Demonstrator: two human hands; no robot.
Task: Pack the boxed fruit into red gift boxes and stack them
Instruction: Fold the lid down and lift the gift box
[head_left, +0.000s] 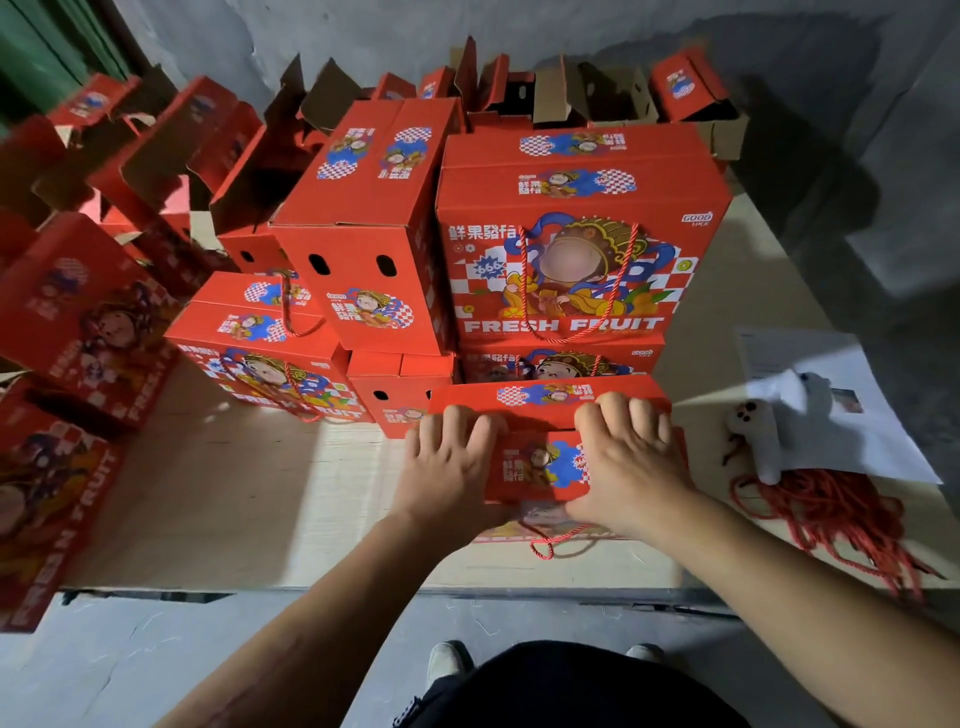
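Note:
A red gift box (540, 465) stands on the wooden board in front of me, its top flaps folded down. My left hand (447, 467) lies flat on the left part of the lid with fingers spread. My right hand (623, 462) presses the right part, fingers reaching over the far flap. A red cord handle (545, 545) hangs from the box's near face. Behind it, closed red gift boxes (576, 260) printed "FRESH FRUIT" are stacked two high, with another stack (358, 234) to their left.
Open, unfilled red boxes (171, 135) crowd the back and left. A bundle of red cords (831, 514), a white glove (763, 431) and a paper sheet (857, 415) lie on the right. The board's front edge (311, 590) runs just before my feet.

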